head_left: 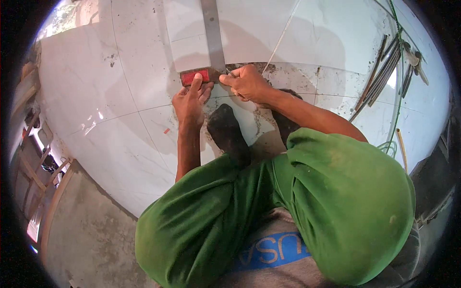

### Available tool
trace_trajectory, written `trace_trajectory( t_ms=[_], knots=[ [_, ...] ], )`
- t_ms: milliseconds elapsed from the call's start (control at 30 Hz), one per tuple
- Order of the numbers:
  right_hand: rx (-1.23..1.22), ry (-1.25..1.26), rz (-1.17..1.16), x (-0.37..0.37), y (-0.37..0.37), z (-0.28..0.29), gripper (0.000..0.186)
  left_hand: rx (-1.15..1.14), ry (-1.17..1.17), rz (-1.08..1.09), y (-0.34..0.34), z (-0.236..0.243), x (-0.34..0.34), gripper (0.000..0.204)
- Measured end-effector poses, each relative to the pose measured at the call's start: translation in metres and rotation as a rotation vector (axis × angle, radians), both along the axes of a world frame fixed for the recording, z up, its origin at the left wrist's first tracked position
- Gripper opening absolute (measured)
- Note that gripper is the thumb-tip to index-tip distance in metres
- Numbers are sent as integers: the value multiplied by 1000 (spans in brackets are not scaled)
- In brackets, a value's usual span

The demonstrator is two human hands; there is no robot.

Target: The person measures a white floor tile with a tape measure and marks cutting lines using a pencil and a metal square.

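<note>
My left hand [188,106] is closed on a small red rectangular block [193,77] with dark edges, its thumb lying on the red face. The block rests over a pale tile, beside the lower end of a long grey metal bar [212,33]. Just right of that end, my right hand [246,84] is closed in a pinch. A thin dark piece shows by its fingers, too small to name. A brown, dirt-stained strip runs along the tile edge beyond my right hand.
My feet in dark socks [224,126] stand close behind my hands. At the right lie several dark rods [384,72], a green line or hose [400,72] and a yellowish stick [401,149]. White tiles [86,86] cover the floor; bare concrete [96,235] borders them at lower left.
</note>
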State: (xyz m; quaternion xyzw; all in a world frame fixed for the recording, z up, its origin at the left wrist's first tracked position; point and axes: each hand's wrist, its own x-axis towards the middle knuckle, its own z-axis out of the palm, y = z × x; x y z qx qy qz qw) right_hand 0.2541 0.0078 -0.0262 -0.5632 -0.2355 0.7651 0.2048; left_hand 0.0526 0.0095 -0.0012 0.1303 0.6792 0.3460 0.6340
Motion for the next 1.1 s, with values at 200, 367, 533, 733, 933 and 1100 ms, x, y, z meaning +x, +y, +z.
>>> trace_trajectory(
  t_ms=[200,367,533,733,933,1100],
  knots=[
    [14,11,-14,4,-4,-7,44,-3,17,-47,1,-2,2,52],
    [21,7,3,4,-5,-7,44,11,17,-40,0,-2,1,48],
    [-18,28,-22,5,-2,2,45,28,1,-61,0,-2,1,46],
    [23,-21,-8,4,-6,-6,44,25,-2,-21,-1,-4,4,43],
    [40,-4,-8,3,-4,-1,43,-11,6,-14,-1,-1,3,45],
    [66,-34,16,6,-7,-13,45,-13,9,5,1,-2,10,42]
  ],
)
